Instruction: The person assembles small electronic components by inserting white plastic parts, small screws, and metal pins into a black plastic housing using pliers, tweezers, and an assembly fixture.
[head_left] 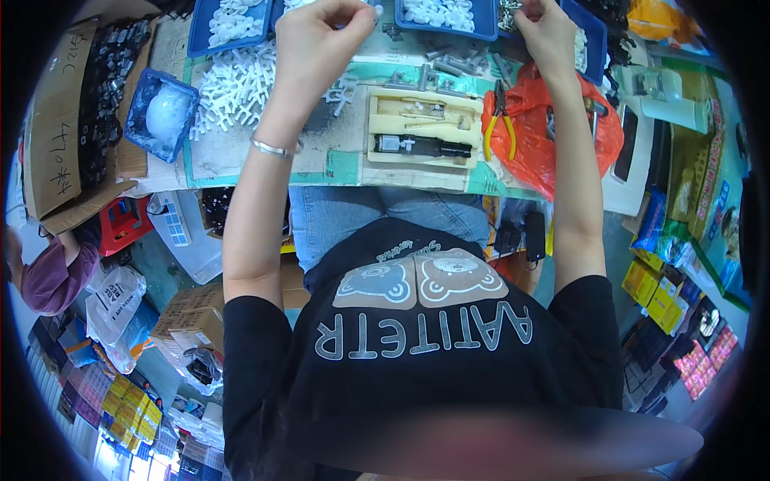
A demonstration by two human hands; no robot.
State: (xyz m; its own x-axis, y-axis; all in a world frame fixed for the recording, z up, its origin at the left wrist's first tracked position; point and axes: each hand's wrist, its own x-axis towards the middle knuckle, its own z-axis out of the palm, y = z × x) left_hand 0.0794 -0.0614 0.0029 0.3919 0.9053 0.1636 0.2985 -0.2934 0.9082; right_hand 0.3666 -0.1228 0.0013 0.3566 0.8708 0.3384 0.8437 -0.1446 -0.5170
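Observation:
My left hand (pixel 321 44) is raised over the far side of the bench, thumb and forefinger pinched on a small white plastic piece (pixel 378 12). At the far right my right hand (pixel 551 36) reaches to a blue tray of small metal parts (pixel 508 14); its fingers are closed together, and whatever is between them is too small to make out. Between my arms lies a cream plastic fixture (pixel 387 120) with a black tool body (pixel 421 147) set in its near slot. White branched plastic pieces (pixel 233 88) are heaped beside my left forearm.
Blue trays of white parts (pixel 233 22) line the far side. Yellow-handled pliers (pixel 499 132) rest by a red plastic bag (pixel 529 120) under my right forearm. A blue bin (pixel 160 115) and a carton of black parts (pixel 76 120) stand left. Another person's sleeve (pixel 54 276) shows farther left.

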